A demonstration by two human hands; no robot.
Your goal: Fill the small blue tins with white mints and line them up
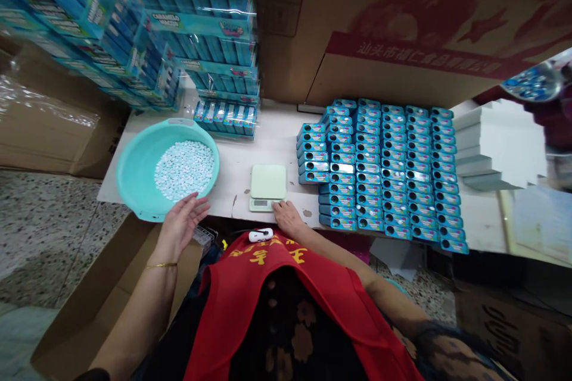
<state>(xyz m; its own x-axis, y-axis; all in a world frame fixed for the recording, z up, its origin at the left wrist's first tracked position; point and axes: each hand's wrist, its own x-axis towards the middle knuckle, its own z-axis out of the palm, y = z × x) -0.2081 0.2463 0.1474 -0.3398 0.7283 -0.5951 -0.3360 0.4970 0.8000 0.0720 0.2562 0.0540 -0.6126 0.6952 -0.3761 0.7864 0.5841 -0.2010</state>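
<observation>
My left hand (183,220) is at the near rim of a turquoise plastic basin (134,155), its fingers loosely apart with nothing visible in them. Small pale candies (185,169) lie heaped on the right side of the basin. A pale green kitchen scale (268,181) sits on the white table, its flat top bare. At the scale's front right corner, beside its small display, my right hand (288,217) touches the panel with its fingertips. It grasps nothing that I can see.
Rows of small blue tins (370,172) stand to the right. Wrapped blue display packs (223,65) are stacked at the back left. A large cardboard carton (402,24) rises behind, white card trays (500,143) lie far right, and an open carton (111,292) is below left.
</observation>
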